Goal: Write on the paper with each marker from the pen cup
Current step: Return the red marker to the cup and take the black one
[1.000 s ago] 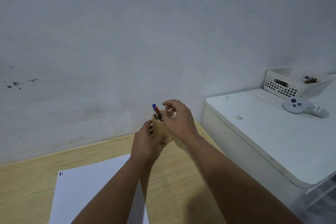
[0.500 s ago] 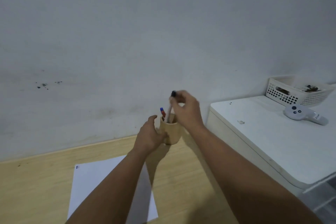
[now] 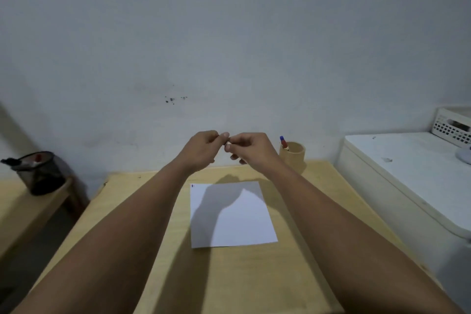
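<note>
Both hands are raised together above the far end of the white paper (image 3: 237,222), fingertips pinched against each other. My left hand (image 3: 204,148) and my right hand (image 3: 251,149) close on a thin marker (image 3: 226,144); only a dark bit shows between the fingers, the rest is hidden. The round wooden pen cup (image 3: 294,157) stands at the table's far right, just right of my right hand, with a blue-capped marker (image 3: 282,139) and a red one (image 3: 285,146) sticking out. The paper carries tiny marks at its top-left corner (image 3: 193,186).
The paper lies on a light wooden table (image 3: 229,283) against a grey wall. A black mesh cup (image 3: 40,173) sits on a lower wooden bench at left. A white cabinet (image 3: 407,173) with a white basket (image 3: 452,126) stands at right.
My right hand has pulled a dark-capped marker out of the cup. My left hand let go of the cup, and both hands met over the paper. The view swung left.
</note>
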